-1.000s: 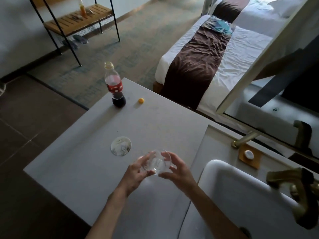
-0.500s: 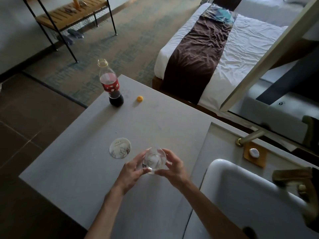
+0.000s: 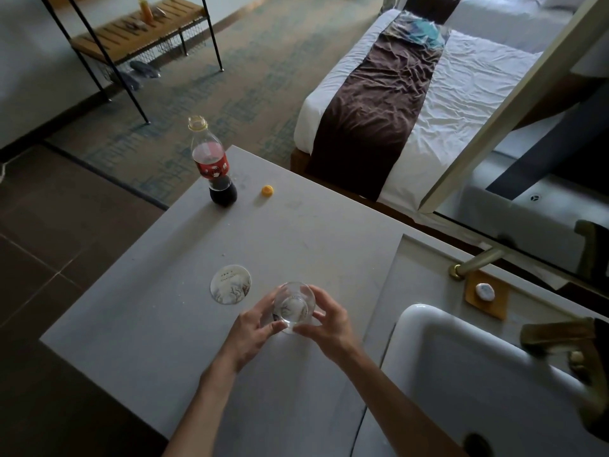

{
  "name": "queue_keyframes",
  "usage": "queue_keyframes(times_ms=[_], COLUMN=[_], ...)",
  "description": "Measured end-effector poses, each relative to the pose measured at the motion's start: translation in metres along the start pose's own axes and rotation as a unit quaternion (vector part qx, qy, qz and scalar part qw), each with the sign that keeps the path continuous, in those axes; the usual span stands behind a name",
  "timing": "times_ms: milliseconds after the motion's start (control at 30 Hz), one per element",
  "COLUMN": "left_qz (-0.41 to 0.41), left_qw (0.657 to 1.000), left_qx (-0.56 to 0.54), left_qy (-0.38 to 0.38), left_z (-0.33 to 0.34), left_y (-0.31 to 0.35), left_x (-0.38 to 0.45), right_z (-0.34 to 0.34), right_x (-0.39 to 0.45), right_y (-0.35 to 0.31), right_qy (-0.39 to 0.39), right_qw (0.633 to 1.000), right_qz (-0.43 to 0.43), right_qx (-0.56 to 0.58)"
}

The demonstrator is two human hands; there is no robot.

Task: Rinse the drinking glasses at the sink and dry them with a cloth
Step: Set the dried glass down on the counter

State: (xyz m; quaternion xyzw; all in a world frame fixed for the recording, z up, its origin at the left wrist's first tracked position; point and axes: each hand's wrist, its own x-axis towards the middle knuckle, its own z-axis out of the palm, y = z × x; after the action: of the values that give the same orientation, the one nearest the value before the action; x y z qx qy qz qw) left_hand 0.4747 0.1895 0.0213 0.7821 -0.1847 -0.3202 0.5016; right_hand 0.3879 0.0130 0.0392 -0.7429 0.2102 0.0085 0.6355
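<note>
A clear drinking glass is held between both hands over the grey counter, its mouth facing up toward me. My left hand grips its left side with curled fingers. My right hand grips the right side, fingers wrapped round the wall. A white basin sink lies to the right, with a brass tap over it. No cloth is in view.
A round coaster lies just left of the glass. An uncapped cola bottle stands at the counter's far corner, its yellow cap beside it. A soap dish sits behind the sink. A bed lies beyond the counter.
The glass stays in both hands over the same spot beside the coaster. The fingers have shifted slightly around it, and the camera view has moved a little.
</note>
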Motion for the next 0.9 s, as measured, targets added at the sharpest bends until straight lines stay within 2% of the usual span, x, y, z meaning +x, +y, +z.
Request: queue_keyframes(times_ms=[133,267,433,567,667,800,900], left_qz=[-0.02,-0.032,-0.039,-0.06,-0.024,0.095,0.148], left_qw=[0.999,0.997,0.987,0.974,0.966,0.945,0.929], left_qx=[0.034,0.062,0.091,0.128,0.153,0.218,0.271], left_qy=[0.005,0.021,0.129,0.177,0.208,0.225,0.206], left_z=[0.0,0.0,0.008,0.018,0.03,0.056,0.082], left_y=[0.002,0.008,0.025,0.038,0.048,0.048,0.04], left_x=[-0.002,-0.005,-0.019,-0.035,-0.054,-0.081,-0.101], right_z=[-0.001,-0.005,-0.028,-0.05,-0.062,-0.071,-0.079], right_x=[-0.001,-0.005,-0.024,-0.046,-0.069,-0.113,-0.149], right_y=[0.001,0.001,-0.009,-0.017,-0.02,-0.007,0.003], right_qy=[0.0,-0.005,0.031,0.102,0.161,0.187,0.184], right_qw=[1.0,0.998,0.991,0.975,0.956,0.906,0.88], right_qz=[0.007,0.056,0.091,0.078,0.036,-0.05,-0.025], right_qx=[-0.003,0.0,-0.092,-0.182,-0.24,-0.377,-0.437])
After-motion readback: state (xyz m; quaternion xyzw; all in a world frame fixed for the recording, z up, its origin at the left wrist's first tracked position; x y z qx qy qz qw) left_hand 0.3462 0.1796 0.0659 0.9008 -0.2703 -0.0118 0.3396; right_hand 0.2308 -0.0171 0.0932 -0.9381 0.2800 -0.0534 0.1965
